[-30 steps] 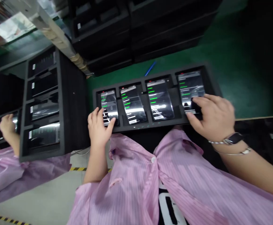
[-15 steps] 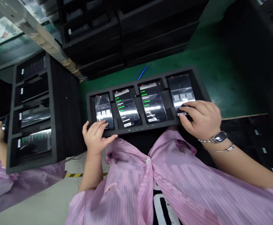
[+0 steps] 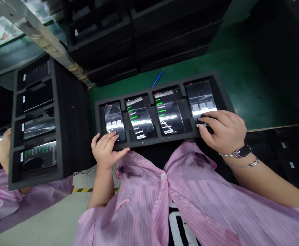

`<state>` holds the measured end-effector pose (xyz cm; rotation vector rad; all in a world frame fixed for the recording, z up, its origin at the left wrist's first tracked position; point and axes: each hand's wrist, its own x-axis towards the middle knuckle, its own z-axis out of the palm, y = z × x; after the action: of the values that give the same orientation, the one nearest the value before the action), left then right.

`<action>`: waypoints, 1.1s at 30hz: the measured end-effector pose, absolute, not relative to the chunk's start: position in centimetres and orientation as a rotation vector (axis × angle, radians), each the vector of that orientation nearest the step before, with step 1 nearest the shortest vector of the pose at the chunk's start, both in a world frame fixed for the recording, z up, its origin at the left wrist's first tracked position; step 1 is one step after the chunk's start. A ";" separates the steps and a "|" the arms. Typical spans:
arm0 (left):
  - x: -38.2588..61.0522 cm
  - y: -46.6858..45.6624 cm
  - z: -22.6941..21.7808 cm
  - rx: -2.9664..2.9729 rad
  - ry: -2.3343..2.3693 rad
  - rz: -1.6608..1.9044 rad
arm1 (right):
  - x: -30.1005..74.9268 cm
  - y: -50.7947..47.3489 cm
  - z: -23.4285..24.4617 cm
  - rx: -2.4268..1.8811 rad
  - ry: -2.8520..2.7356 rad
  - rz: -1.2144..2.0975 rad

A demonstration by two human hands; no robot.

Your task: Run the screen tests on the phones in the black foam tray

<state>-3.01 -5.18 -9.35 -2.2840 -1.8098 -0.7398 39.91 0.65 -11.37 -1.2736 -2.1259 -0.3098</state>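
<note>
In a black foam tray [image 3: 152, 142], the leftmost smartphone [image 3: 114, 122] and rightmost smartphone [image 3: 200, 99] had switched from green text to grey tiles. Their near ends were touched by the left hand [image 3: 104, 150] and right hand [image 3: 222, 131], fingers curled narrowly; whether either phone was gripped could not be told.

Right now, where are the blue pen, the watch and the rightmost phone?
Blue pen [image 3: 156, 79], head view, on its barrel.
Watch [image 3: 243, 151], head view, on its face.
Rightmost phone [image 3: 200, 95], head view, on its screen.
</note>
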 end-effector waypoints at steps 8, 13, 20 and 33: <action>-2.9 -5.1 -9.3 -2.302 -1.735 -0.782 | 39.9 0.6 -11.4 -1.287 -2.117 -0.294; -2.9 -5.1 -9.2 -2.286 -1.817 -0.750 | 39.7 0.6 -11.2 -1.309 -2.130 -0.309; -3.1 -5.1 -9.6 -2.288 -1.731 -0.778 | 40.0 0.8 -11.7 -1.218 -2.117 -0.355; -3.0 -5.0 -9.6 -2.288 -1.750 -0.799 | 40.1 0.8 -11.8 -1.191 -2.121 -0.369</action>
<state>-2.95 -5.01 -9.60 -2.2880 -1.7498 -0.7989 40.08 0.83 -11.78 -1.1912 -2.1214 -0.3689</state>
